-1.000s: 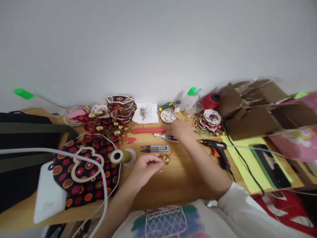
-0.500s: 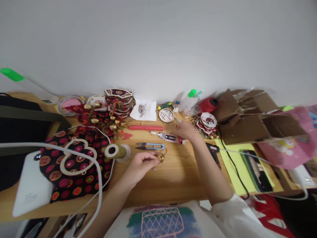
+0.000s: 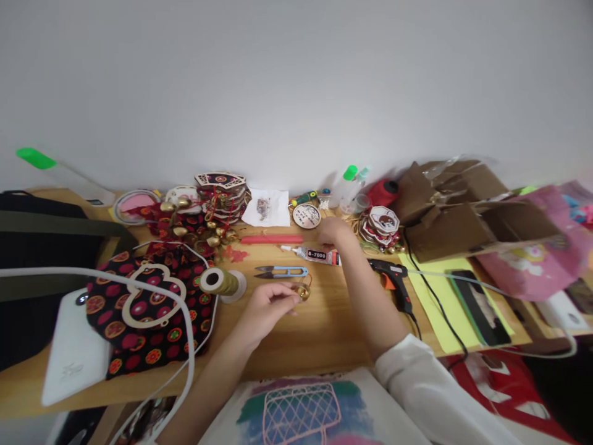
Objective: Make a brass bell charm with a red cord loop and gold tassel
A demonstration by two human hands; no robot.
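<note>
My left hand (image 3: 266,307) rests on the wooden desk (image 3: 324,327), its fingers pinched on a small gold bell (image 3: 303,292) with a red cord. Just beyond the bell lie blue thread snips (image 3: 282,271). My right hand (image 3: 334,235) reaches to the far side of the desk, its fingers curled down over the end of a glue tube (image 3: 314,254). A round wooden disc (image 3: 306,216) lies close behind that hand. What the right fingers hold, if anything, is hidden.
A spool of gold ribbon (image 3: 221,282) and patterned red-black fabric with a wooden cut-out (image 3: 148,303) lie at the left. A red pen (image 3: 271,239), stacked ornaments (image 3: 382,227), a hot glue gun (image 3: 393,278), cardboard boxes (image 3: 463,216) and a phone (image 3: 482,306) also crowd the desk.
My right hand has shifted slightly left, back over the tube's end. The left hand keeps its pinch on the bell. The view has swung a little.
</note>
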